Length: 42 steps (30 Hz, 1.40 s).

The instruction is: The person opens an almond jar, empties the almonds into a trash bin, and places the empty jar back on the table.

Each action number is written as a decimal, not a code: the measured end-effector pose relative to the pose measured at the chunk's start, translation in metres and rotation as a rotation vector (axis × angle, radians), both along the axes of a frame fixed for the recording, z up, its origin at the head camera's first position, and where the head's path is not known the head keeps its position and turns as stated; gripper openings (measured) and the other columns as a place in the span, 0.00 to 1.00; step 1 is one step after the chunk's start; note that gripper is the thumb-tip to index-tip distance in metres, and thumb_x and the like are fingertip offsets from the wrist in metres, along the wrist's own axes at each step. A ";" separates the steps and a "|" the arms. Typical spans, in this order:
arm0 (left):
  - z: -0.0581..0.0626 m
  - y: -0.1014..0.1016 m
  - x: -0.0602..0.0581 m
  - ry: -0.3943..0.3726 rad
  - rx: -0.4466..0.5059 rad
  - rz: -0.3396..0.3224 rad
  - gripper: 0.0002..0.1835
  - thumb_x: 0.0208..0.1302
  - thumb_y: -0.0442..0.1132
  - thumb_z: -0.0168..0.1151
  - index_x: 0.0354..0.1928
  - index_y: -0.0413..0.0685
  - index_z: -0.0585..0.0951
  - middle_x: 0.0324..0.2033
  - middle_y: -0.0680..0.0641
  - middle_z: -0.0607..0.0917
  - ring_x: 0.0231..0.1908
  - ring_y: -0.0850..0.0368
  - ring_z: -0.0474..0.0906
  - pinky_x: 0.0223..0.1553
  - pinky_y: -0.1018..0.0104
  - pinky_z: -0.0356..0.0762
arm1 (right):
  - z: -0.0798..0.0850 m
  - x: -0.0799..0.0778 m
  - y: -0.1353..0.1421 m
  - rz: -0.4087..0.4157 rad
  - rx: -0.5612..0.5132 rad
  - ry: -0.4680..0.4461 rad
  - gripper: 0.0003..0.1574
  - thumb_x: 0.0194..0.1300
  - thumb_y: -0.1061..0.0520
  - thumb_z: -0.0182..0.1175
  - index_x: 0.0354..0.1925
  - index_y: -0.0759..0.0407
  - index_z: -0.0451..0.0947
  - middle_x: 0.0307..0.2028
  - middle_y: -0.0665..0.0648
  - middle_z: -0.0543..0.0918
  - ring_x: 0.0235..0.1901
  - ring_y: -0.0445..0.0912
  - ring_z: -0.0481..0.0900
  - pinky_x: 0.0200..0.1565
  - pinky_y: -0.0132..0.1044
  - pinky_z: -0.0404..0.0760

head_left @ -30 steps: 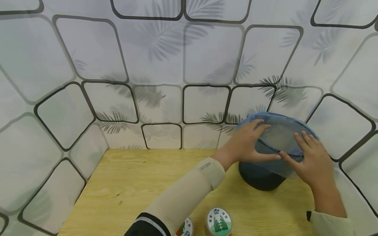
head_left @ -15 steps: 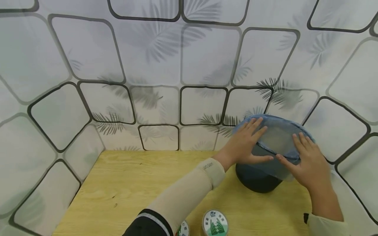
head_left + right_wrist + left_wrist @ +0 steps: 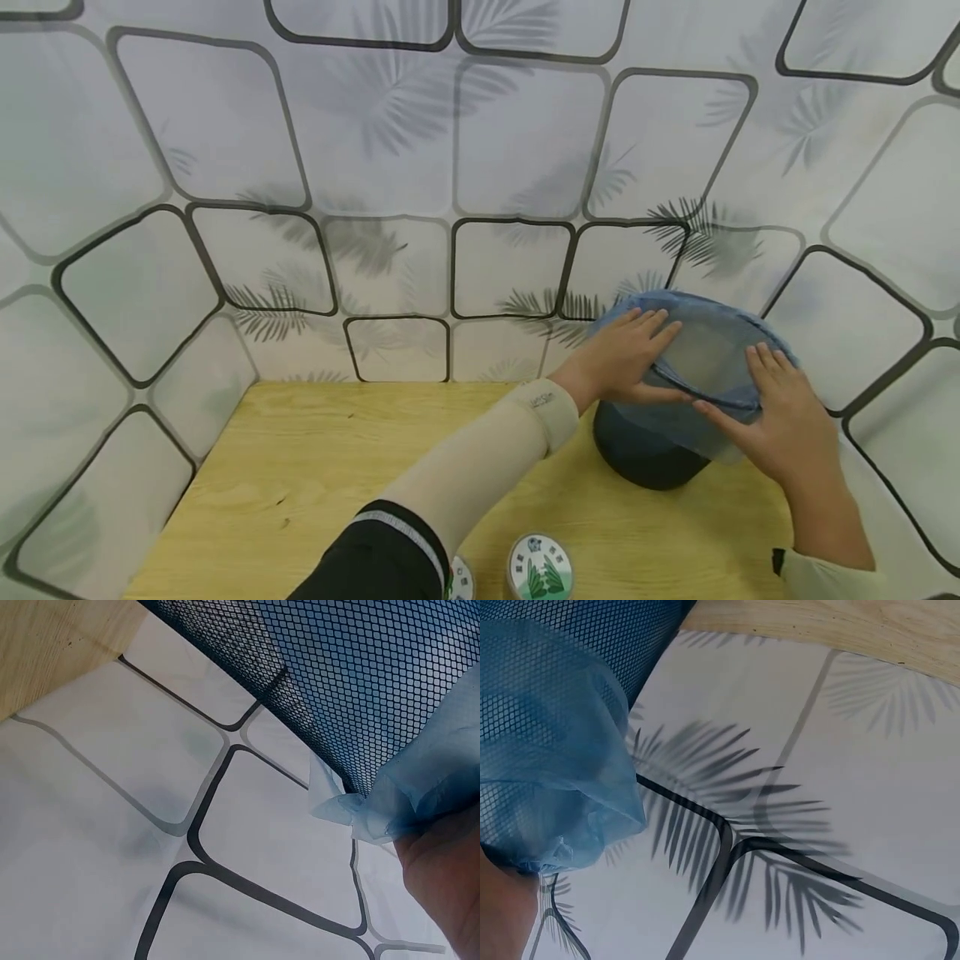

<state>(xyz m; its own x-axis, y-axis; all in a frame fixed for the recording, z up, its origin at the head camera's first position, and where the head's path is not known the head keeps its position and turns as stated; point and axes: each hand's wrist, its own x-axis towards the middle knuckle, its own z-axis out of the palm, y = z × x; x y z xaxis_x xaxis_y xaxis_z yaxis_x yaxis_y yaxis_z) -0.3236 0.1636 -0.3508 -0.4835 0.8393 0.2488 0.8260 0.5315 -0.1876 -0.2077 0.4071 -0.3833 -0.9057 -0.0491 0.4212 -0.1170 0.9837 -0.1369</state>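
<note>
A dark mesh bin (image 3: 648, 458) stands at the right of the table, its mesh wall also plain in the right wrist view. Lining it is a thin blue plastic bag (image 3: 708, 337), turned out over the rim; its loose folded edge (image 3: 577, 780) hangs down outside in the left wrist view. On the left part of the rim rests my left hand (image 3: 626, 358), fingers spread and fairly straight over the bag. My right hand (image 3: 795, 417) lies on the rim's right side, fingertips on the bag's inner face. Both thumbs stretch along the near rim, tips close together.
At the wooden table's (image 3: 360, 467) front stands a round container (image 3: 540, 571) with green leaves printed on its top. A second round container (image 3: 462, 579) is partly hidden by my left sleeve. A patterned sheet (image 3: 397, 267) rises behind and at both sides.
The head view has shifted slightly. My left hand has tilted a little lower over the rim, its thumb still near the right one. The right hand keeps its place on the bag.
</note>
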 end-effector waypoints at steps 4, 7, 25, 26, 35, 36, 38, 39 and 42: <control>-0.003 0.002 0.000 0.008 -0.032 0.028 0.55 0.70 0.83 0.41 0.85 0.50 0.59 0.85 0.42 0.53 0.86 0.46 0.44 0.86 0.55 0.43 | -0.003 -0.001 -0.001 0.009 -0.003 -0.007 0.74 0.66 0.24 0.65 0.84 0.70 0.45 0.81 0.76 0.51 0.81 0.73 0.47 0.78 0.73 0.46; -0.005 0.001 0.000 -0.009 -0.034 0.047 0.57 0.69 0.83 0.40 0.85 0.49 0.57 0.85 0.43 0.53 0.86 0.47 0.40 0.86 0.54 0.42 | -0.003 -0.002 -0.002 0.015 0.000 -0.008 0.74 0.67 0.24 0.64 0.84 0.69 0.44 0.82 0.76 0.51 0.81 0.74 0.47 0.79 0.72 0.46; -0.003 0.004 -0.001 -0.134 0.008 0.130 0.61 0.67 0.86 0.36 0.86 0.48 0.51 0.85 0.46 0.52 0.86 0.54 0.42 0.86 0.58 0.41 | 0.005 -0.004 0.000 0.080 -0.006 0.031 0.66 0.69 0.27 0.64 0.85 0.60 0.49 0.82 0.73 0.54 0.82 0.71 0.48 0.80 0.70 0.47; -0.004 0.005 -0.001 -0.143 0.013 0.132 0.61 0.66 0.86 0.37 0.86 0.49 0.51 0.85 0.46 0.53 0.86 0.55 0.43 0.86 0.58 0.41 | 0.004 -0.004 0.001 0.085 -0.010 0.033 0.65 0.70 0.28 0.64 0.85 0.60 0.49 0.82 0.73 0.54 0.82 0.71 0.48 0.80 0.70 0.47; -0.009 0.003 0.000 -0.142 0.068 0.157 0.61 0.64 0.88 0.38 0.85 0.51 0.55 0.84 0.48 0.59 0.85 0.56 0.49 0.85 0.59 0.43 | 0.000 -0.005 0.000 0.102 -0.047 0.043 0.57 0.76 0.32 0.59 0.86 0.55 0.49 0.82 0.71 0.56 0.84 0.68 0.46 0.81 0.69 0.45; -0.009 0.003 0.000 -0.142 0.072 0.156 0.61 0.64 0.88 0.38 0.85 0.51 0.56 0.84 0.48 0.59 0.85 0.56 0.50 0.85 0.59 0.44 | -0.001 -0.005 0.000 0.101 -0.049 0.046 0.57 0.75 0.32 0.60 0.86 0.55 0.49 0.82 0.72 0.57 0.84 0.67 0.46 0.80 0.70 0.46; -0.009 0.001 0.001 -0.149 0.084 0.150 0.61 0.64 0.88 0.39 0.85 0.51 0.57 0.83 0.48 0.59 0.85 0.55 0.50 0.85 0.59 0.44 | -0.001 -0.004 -0.001 0.097 -0.051 0.051 0.58 0.74 0.32 0.61 0.86 0.55 0.51 0.81 0.72 0.57 0.84 0.67 0.46 0.80 0.71 0.47; -0.009 0.001 0.002 -0.152 0.088 0.150 0.61 0.64 0.88 0.39 0.85 0.51 0.57 0.83 0.48 0.59 0.85 0.55 0.50 0.85 0.59 0.44 | -0.001 -0.004 -0.001 0.095 -0.051 0.050 0.58 0.74 0.32 0.62 0.86 0.55 0.51 0.82 0.72 0.57 0.84 0.67 0.46 0.80 0.71 0.47; -0.010 0.000 0.002 -0.157 0.101 0.152 0.61 0.64 0.88 0.40 0.85 0.51 0.56 0.84 0.48 0.58 0.85 0.55 0.49 0.85 0.59 0.44 | 0.000 -0.005 -0.002 0.098 -0.056 0.051 0.56 0.73 0.32 0.62 0.85 0.55 0.54 0.82 0.71 0.55 0.84 0.67 0.46 0.79 0.71 0.47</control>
<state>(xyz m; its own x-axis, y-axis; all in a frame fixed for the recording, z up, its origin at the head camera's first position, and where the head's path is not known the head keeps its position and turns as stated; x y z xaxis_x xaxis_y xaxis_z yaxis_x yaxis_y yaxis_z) -0.3213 0.1631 -0.3605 -0.6419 0.7284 0.2396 0.7498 0.6616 -0.0024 -0.2126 0.4052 -0.3835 -0.8752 -0.1111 0.4708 -0.2201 0.9581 -0.1832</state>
